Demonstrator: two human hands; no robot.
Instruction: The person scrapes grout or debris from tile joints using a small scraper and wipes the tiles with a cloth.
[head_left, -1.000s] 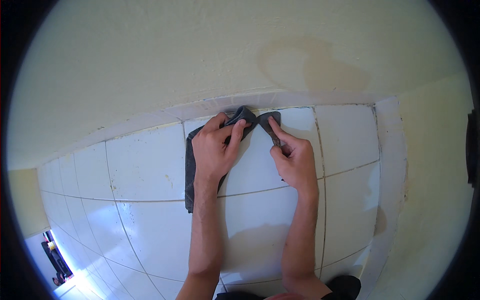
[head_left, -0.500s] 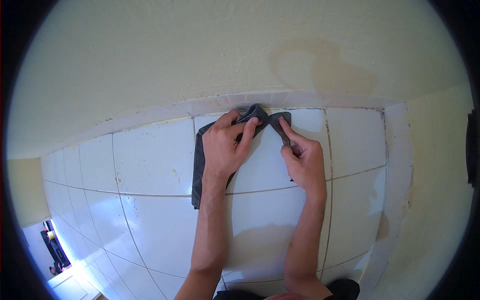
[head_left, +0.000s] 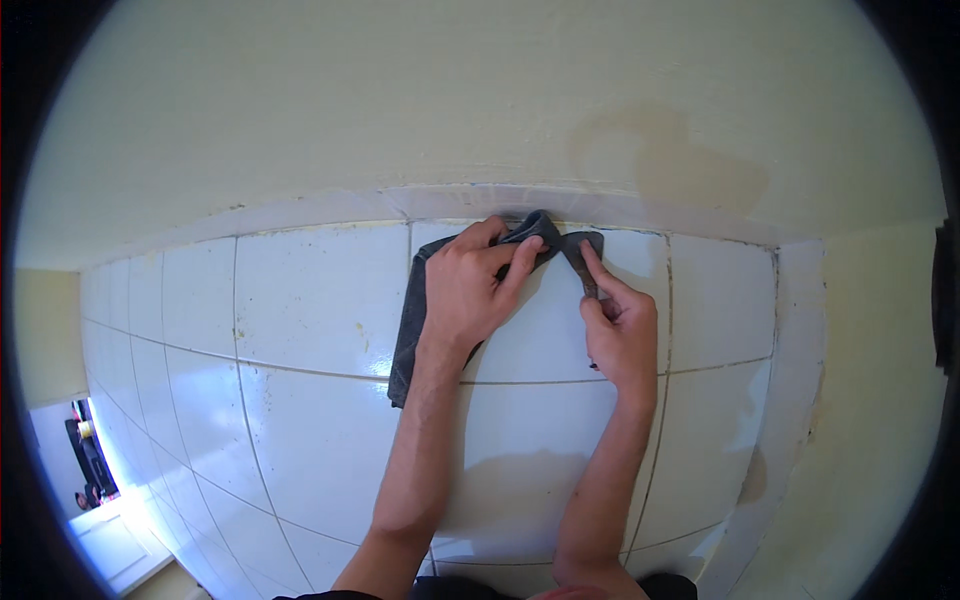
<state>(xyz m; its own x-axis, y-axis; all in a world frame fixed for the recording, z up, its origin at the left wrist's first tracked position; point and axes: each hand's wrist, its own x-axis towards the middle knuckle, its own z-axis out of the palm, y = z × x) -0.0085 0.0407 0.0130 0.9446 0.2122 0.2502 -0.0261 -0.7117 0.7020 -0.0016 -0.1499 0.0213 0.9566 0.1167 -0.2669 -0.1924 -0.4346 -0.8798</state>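
A folded dark grey cloth (head_left: 408,335) lies on the white floor tiles near the foot of the wall, and my left hand (head_left: 470,285) grips it. Its rolled end sticks up past my thumb and fingers, close to the skirting. In my right hand (head_left: 625,335) is a putty knife (head_left: 583,246) with a dark, flared blade. My index finger stretches along the blade, while my thumb and other fingers wrap round the handle, which is mostly hidden. The blade is right beside the rolled cloth end, by the edge where floor and skirting meet; whether they touch I cannot tell.
A pale tile skirting (head_left: 330,207) runs along the cream wall (head_left: 400,90) ahead. Another wall (head_left: 870,380) closes off the right side, making a corner. Yellowish specks mark the floor tile (head_left: 310,300) left of the cloth. Dark objects (head_left: 92,455) stand far left beside bright light.
The whole view has shifted slightly, so hands and tiles sit a little further right. Against the tiles, both hands, the cloth and the putty knife have hardly moved.
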